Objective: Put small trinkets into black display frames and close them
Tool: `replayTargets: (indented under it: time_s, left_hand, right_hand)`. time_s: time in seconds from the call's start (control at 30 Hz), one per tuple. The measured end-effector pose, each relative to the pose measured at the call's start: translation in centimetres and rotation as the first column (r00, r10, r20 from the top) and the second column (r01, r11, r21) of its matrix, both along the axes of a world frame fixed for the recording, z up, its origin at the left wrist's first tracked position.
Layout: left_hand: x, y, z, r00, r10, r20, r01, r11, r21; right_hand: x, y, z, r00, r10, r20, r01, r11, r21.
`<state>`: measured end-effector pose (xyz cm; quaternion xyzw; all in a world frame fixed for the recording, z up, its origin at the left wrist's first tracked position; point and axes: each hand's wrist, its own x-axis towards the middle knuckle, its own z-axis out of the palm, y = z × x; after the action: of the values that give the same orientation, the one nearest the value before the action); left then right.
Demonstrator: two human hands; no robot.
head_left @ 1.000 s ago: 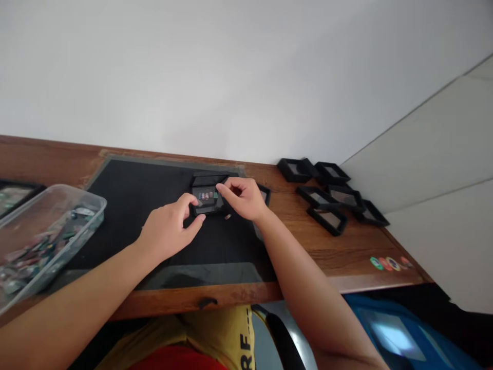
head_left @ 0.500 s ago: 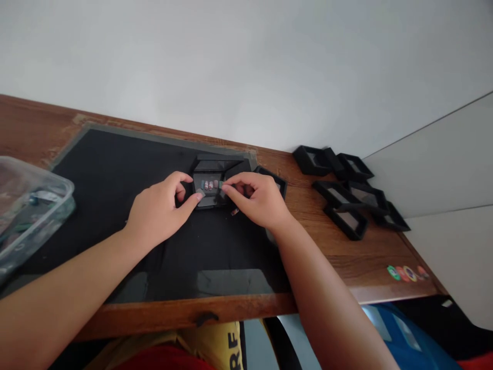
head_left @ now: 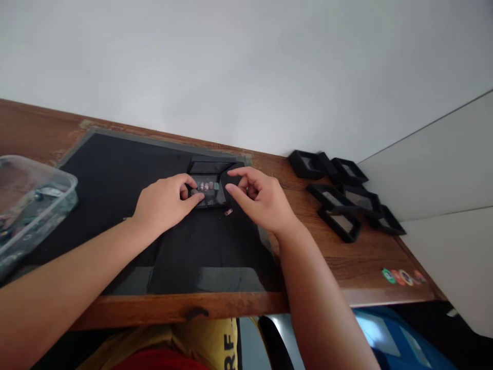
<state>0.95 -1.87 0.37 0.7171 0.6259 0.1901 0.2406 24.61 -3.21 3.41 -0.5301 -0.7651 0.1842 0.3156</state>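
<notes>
An open black box (head_left: pixel 210 200) with its lid raised lies on the dark mat. In it sits a row of several small coloured pieces (head_left: pixel 206 186) that look like press-on nails. My left hand (head_left: pixel 165 200) grips the box's left edge between thumb and fingers. Just right of the box, my right hand (head_left: pixel 262 198) hovers with thumb and index finger apart, nothing visible between them. One loose nail-like piece (head_left: pixel 228 211) rests on the mat by the box's lower right corner.
A clear plastic bin (head_left: pixel 57 185) of small packets stands at left. Several black window-framed boxes (head_left: pixel 342 224) are grouped on the wooden table (head_left: pixel 308 262) at right. Round stickers (head_left: pixel 404 276) lie near the front edge. A white wall (head_left: pixel 231 77) rises behind.
My right hand has drawn back from the row of pieces and its thumb and index finger have parted. A greenish piece at the row's right end is now uncovered. My left hand keeps its hold.
</notes>
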Motion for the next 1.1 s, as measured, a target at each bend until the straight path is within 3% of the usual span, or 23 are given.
replayTargets:
  time_s: [0.17, 0.57, 0.8, 0.93, 1.1]
  left_hand:
    - [-0.1, -0.9, -0.4, 0.999, 0.037, -0.02, -0.036, 0.998, 0.041]
    - [-1.8, 0.0, -1.1, 0.978, -0.169, 0.124, 0.167, 0.986, 0.028]
    - [-2.2, 0.5, -1.4, 0.967, -0.233, 0.1, 0.231, 0.972, 0.031]
    - [-2.3, 0.8, -1.5, 0.963, -0.21, 0.169, 0.201, 0.977, 0.069]
    - [-2.4, 1.2, -1.5, 0.961, -0.214, 0.177, 0.208, 0.977, 0.049]
  right_hand:
    - [-0.1, -0.3, 0.1, 1.0, -0.001, -0.01, 0.002, 1.0, 0.016]
    - [-1.3, -0.5, -0.9, 0.995, 0.098, 0.023, -0.096, 0.994, -0.061]
    - [-1.2, -0.3, -1.1, 0.993, 0.114, -0.005, -0.114, 0.991, -0.074]
    - [-1.6, -0.7, -0.8, 0.979, 0.146, -0.142, -0.16, 0.983, -0.089]
    - [-2.1, -1.0, -0.6, 0.904, 0.207, -0.374, -0.235, 0.971, -0.029]
